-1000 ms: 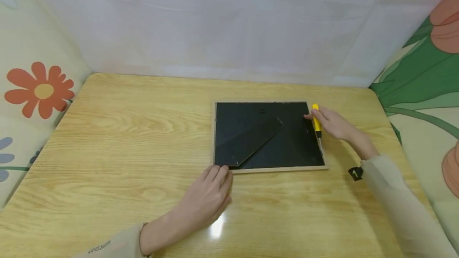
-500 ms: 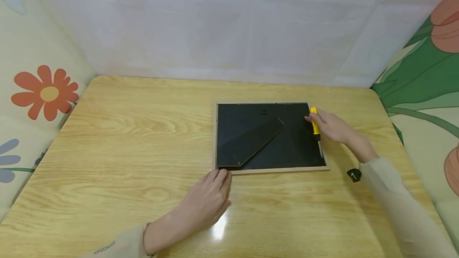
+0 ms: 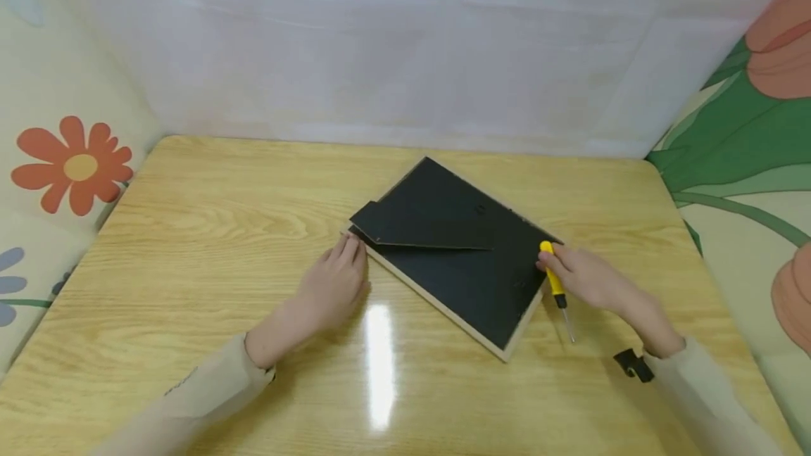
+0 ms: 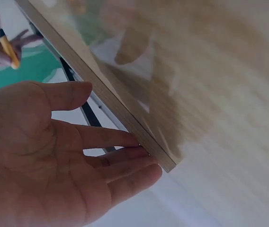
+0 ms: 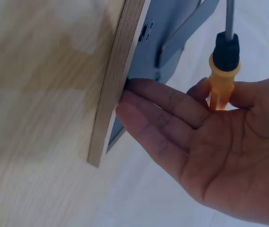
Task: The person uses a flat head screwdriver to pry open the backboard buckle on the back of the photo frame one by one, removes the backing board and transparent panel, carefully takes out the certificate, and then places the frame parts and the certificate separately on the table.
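Observation:
A picture frame point(image 3: 465, 294) with a black back and pale wooden edges lies turned at an angle in the head view, back side up. Its black stand flap point(image 3: 431, 224) rises slightly at the left end. My left hand point(image 3: 332, 283) touches the left corner; the left wrist view has its fingers nearly straight against the wooden edge point(image 4: 96, 80), thumb apart. Between thumb and index finger, my right hand point(image 3: 589, 276) pinches a yellow screwdriver point(image 3: 553, 280), shaft pointing toward me. The other right fingers touch the frame's wooden side point(image 5: 113, 75) in the right wrist view.
A wood-grain table point(image 3: 222, 287) carries everything. Behind it hangs a white cloth point(image 3: 405, 55), with flower-patterned panels point(image 3: 760, 181) at both sides. Close to the right sleeve is a small black tag point(image 3: 633, 364).
The picture frame has turned clockwise: its left end went away from me, its right end came nearer. Both hands moved with it, and the screwdriver now points off the frame.

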Demonstrator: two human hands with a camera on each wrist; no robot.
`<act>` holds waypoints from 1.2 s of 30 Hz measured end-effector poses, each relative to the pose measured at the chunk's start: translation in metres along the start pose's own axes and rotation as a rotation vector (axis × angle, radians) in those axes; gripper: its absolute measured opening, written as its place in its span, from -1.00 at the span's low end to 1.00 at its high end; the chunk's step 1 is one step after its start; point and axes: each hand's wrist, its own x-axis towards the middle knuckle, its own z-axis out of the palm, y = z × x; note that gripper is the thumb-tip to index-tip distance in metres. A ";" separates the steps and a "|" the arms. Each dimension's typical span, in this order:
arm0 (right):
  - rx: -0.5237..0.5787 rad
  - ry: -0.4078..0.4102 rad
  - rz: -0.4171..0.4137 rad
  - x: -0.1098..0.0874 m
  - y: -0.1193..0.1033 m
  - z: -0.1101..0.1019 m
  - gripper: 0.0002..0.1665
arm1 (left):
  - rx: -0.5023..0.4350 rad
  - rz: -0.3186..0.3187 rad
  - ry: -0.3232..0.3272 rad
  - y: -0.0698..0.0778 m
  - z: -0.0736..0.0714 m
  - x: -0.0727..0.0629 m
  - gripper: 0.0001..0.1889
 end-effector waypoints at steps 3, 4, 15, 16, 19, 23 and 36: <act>0.017 -0.003 -0.014 0.000 -0.004 0.002 -0.51 | -0.029 -0.033 -0.044 -0.003 -0.005 0.005 -0.35; 0.031 0.000 -0.013 0.001 -0.003 0.001 -0.52 | -0.032 -0.037 -0.055 -0.001 -0.006 0.005 -0.35; 0.022 0.175 0.022 0.038 0.017 -0.019 -0.35 | -0.073 0.132 -0.024 0.066 -0.011 -0.006 -0.41; 0.023 0.179 0.024 0.039 0.018 -0.019 -0.36 | -0.064 0.131 -0.012 0.068 -0.010 -0.006 -0.41; 0.040 0.188 0.027 0.040 0.020 -0.016 -0.38 | -0.051 0.118 0.021 0.070 -0.005 -0.006 -0.42; 0.061 0.202 0.020 0.035 0.021 -0.013 -0.35 | -0.055 0.085 0.040 0.068 -0.002 -0.007 -0.37; 0.256 0.166 0.111 -0.015 0.007 0.018 -0.40 | -0.201 0.054 -0.076 0.022 -0.007 0.014 -0.54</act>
